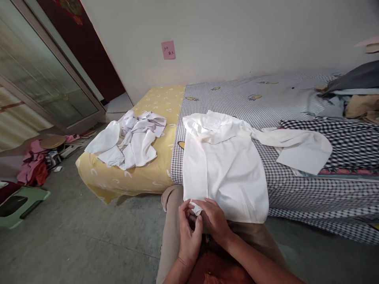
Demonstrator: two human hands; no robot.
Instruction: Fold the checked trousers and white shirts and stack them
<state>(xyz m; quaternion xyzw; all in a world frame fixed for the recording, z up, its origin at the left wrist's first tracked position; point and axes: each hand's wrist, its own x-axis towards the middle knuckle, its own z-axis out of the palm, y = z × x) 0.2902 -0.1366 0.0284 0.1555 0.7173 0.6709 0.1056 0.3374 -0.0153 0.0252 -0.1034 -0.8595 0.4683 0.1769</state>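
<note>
A white shirt [233,173] lies spread over the bed's edge, its lower end coming down onto my lap. Its long sleeve stretches to the right, with the cuff flat on the bed. At the lower left corner of the hem, my left hand [190,233] has its fingers curled around the bunched cloth. My right hand [215,221] pinches the same corner from the other side, thumb and fingers close together. Part of the cloth between the hands is hidden by the fingers.
Crumpled white clothes [133,138] lie on the yellow sheet [156,179] to the left. Folded dark and checked clothes [352,138] are heaped on the checked sheet [296,197] at right. A green stool [32,205] stands on the floor, and a pink note [168,50] is on the wall.
</note>
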